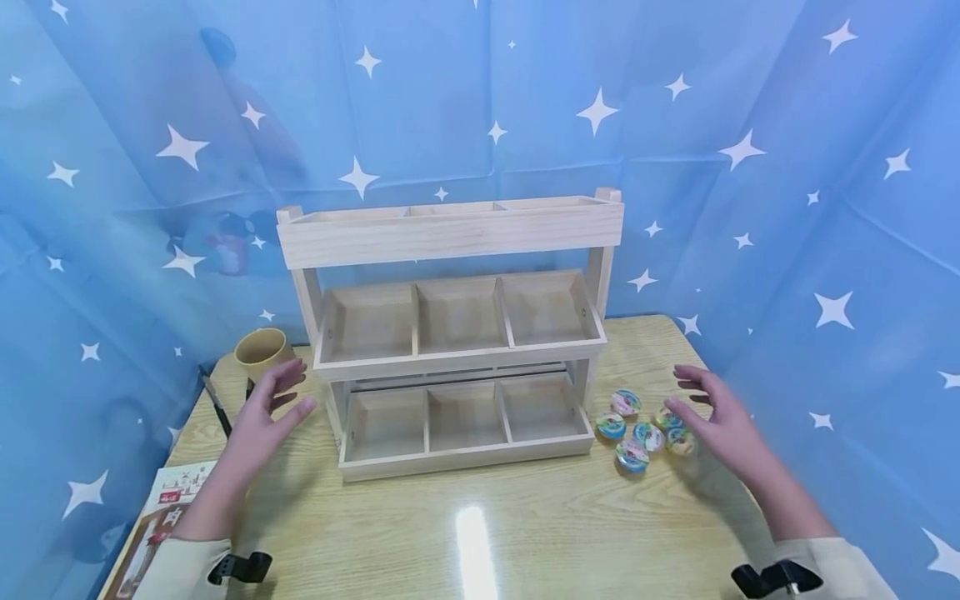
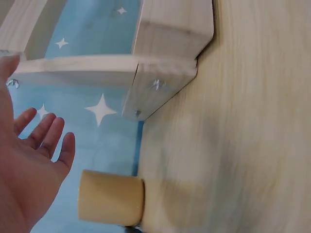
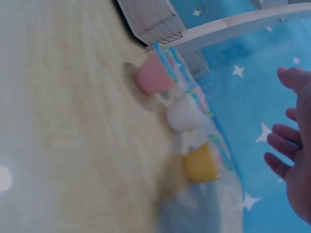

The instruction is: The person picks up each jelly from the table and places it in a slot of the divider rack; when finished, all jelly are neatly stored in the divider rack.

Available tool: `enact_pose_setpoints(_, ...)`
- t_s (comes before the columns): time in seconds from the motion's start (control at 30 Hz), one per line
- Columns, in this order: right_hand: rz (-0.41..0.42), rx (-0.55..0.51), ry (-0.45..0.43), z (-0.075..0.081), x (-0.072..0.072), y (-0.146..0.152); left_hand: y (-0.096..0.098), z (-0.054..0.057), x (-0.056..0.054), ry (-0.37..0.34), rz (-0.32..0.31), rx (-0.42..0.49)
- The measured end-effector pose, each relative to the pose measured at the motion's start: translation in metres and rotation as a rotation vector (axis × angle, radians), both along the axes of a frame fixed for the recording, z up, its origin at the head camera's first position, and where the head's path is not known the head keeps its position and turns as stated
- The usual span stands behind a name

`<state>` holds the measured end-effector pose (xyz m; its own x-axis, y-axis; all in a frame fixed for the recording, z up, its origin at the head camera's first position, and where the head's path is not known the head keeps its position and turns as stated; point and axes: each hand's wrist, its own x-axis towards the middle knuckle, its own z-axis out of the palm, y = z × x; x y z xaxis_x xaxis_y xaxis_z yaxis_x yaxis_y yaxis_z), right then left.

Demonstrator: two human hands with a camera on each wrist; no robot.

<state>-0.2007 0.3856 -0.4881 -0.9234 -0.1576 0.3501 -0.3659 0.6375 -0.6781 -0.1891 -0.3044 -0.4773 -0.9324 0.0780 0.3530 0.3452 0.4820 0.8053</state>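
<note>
Left hand loosely spread, near tan cup; right hand likewise, near small lidded cups. Wooden shelf between.

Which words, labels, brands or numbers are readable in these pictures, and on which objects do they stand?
None can be read with certainty.
Printed item at left: small marks and a red patch, too small to read.
Cup lids at right: colourful printing, too small or blurred.
</note>
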Motion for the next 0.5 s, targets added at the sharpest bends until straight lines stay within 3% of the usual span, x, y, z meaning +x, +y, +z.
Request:
enact_pose_setpoints(0.27,-0.079,-0.077,-0.113,-0.028,0.028,0.006,0.018,-0.021,-0.001,-0.061,-0.006,0.086)
enact_pose_setpoints(0.5,-0.105,-0.127,-0.141,-0.041,0.042,0.003,0.028,-0.03,0.003,-0.088,0.007,0.14)
